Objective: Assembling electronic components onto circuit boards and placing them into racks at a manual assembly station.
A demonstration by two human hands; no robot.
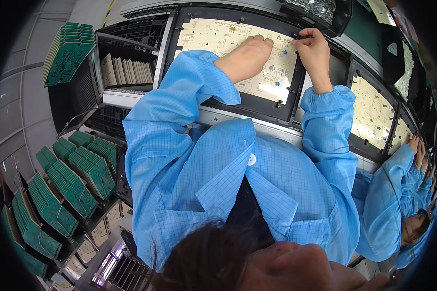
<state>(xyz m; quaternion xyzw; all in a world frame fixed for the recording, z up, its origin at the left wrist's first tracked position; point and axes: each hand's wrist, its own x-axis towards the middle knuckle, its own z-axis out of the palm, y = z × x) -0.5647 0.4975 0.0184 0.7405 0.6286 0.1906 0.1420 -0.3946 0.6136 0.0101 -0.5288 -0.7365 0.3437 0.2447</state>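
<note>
A cream circuit board [213,36] lies in a black carrier frame [257,109] on the line in front of me. My left hand [245,58] rests palm down on the board, its fingertips pressing near the top edge. My right hand [313,48] is at the board's right edge, where its fingers pinch a small black latch [301,37] on the carrier's rim. Small blue parts [277,83] stand on the board below my hands. Both my arms are in light blue sleeves.
Racks of green circuit boards [70,184] stand at my left, with another stack [68,51] higher up. A black rack holds cream boards [126,72]. More carriers with cream boards [371,112] follow to the right, where a co-worker in blue [398,194] reaches in.
</note>
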